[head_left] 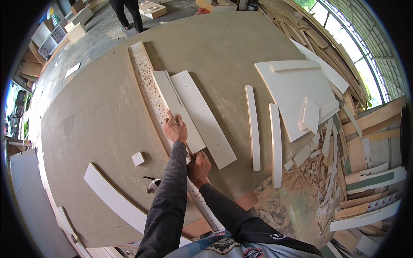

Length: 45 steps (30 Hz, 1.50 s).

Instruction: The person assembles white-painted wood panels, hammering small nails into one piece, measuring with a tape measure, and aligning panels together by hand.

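My left hand (175, 129) presses on the near-left edge of a white board (185, 114), its fingers bent over that edge. The board lies along a long wooden strip (146, 71) dotted with many small holes. Just below the board's near end, my right hand (198, 168) is closed in a fist over the strip; what its fingers hold is hidden. A second white board (202, 118) lies to the right, beside the first. Left of my left forearm is the head of a hammer (153, 185), its rest hidden by the sleeve. A small white block (138, 158) sits nearby.
The large brown worktable (86, 116) bears a curved white panel (114, 195) at left and two narrow white strips (253, 129) at right. Further right lie a wide white panel (288, 94) and wood scraps (322, 159). A person (129, 13) stands beyond the far edge.
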Motion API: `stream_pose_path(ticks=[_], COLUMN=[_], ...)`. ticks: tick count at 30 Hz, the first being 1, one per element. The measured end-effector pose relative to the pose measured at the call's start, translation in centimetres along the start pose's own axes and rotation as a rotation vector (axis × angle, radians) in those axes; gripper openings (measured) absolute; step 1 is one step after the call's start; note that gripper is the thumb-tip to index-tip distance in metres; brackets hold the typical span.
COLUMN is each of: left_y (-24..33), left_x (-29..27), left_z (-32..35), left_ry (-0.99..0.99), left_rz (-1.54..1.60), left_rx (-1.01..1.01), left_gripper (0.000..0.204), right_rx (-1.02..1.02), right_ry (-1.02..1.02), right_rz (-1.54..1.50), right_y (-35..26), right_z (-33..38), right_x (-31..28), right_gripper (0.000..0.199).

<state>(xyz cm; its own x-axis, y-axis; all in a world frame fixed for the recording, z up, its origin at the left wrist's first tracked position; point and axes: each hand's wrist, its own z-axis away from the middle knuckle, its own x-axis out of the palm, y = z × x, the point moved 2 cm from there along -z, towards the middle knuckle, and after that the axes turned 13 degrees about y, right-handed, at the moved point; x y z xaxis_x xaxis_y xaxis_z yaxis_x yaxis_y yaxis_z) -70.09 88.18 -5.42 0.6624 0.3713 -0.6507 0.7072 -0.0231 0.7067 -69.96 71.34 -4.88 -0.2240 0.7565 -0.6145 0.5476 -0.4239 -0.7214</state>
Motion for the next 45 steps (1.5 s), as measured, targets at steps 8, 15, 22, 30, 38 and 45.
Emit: stream_pose_path(ticks=[8,15,22,30,38,45], left_y=[0.2,0.2,0.1,0.0,0.1,0.3], left_x=[0.3,0.7,1.3,1.6,1.8,2.1], left_z=[-0.8,-1.5,-2.2,-3.1,-3.9,-4.5], left_ry=[0.038,0.054,0.087,0.107,0.063,0.041], left_rz=[-0.007,-0.043,-0.024,-0.055,-0.02,-0.059], left_rx=[0.02,0.042,0.082,0.089,0.065,0.085], left_gripper=[0.05,0.05,0.05,0.051,0.049,0.049], right_rx=[-0.022,-0.011,0.004,0.051,0.104,0.112], right_ry=[0.063,0.099,0.127,0.121,0.138,0.156], right_rz=[-0.015,-0.029,-0.043,-0.035,-0.036,-0.042], right_y=[-0.3,-0.8,-1.1,-1.6,-2.3,-2.4], right_z=[-0.4,-0.7,-1.2,-1.4,-1.7,-2.2], right_x=[0.9,1.7,2.4,3.2,3.9,4.7], right_gripper=[0.02,0.022,0.022,0.022,0.022,0.023])
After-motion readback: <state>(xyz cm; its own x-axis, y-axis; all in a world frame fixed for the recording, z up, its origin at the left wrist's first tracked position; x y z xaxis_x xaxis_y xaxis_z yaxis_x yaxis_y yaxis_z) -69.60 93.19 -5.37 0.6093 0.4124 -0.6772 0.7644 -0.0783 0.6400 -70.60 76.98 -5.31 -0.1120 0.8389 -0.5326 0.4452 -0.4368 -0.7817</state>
